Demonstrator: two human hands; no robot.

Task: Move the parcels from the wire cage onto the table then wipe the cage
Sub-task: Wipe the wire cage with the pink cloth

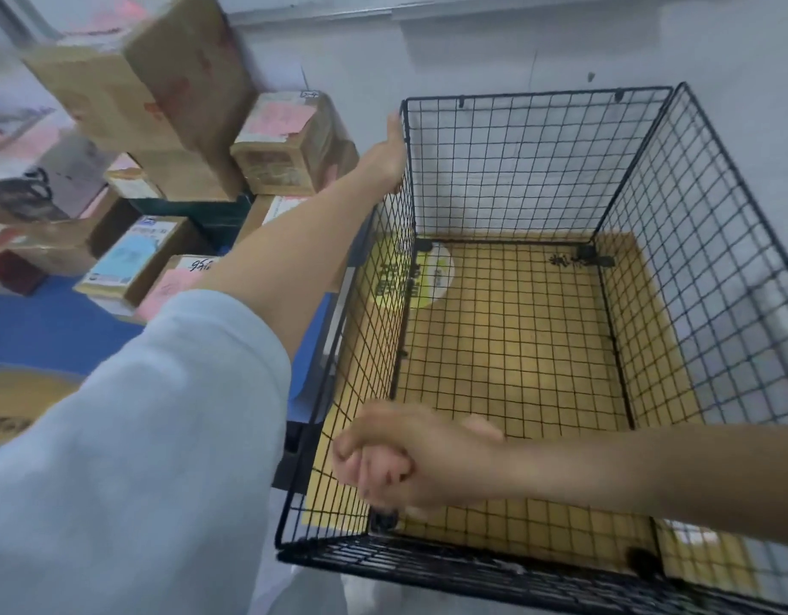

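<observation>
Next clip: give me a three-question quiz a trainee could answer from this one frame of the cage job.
1. Fill in: the parcels are stacked on a ___ table.
2. True or false: one parcel lies inside the wire cage.
3. Where does the left hand have its grip?
A) the cage's far-left top corner
B) a broom handle
C) the cage's near-right corner

Key: 1 blue; 2 false, the cage holds no parcel; 3 A.
</observation>
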